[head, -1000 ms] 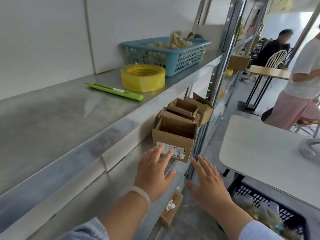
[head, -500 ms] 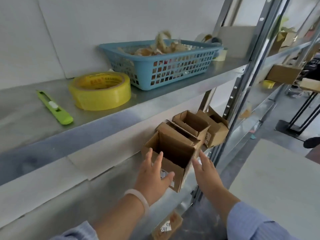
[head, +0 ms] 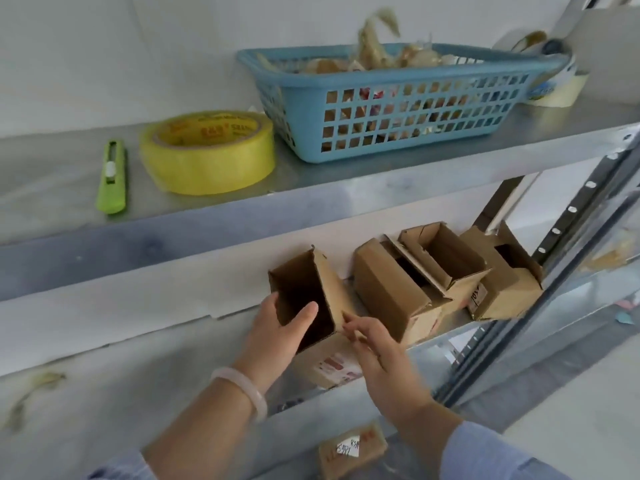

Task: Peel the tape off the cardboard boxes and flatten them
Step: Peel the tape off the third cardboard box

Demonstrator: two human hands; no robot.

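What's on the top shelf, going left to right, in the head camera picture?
Green box cutter → yellow tape roll → blue basket → pale tape roll.
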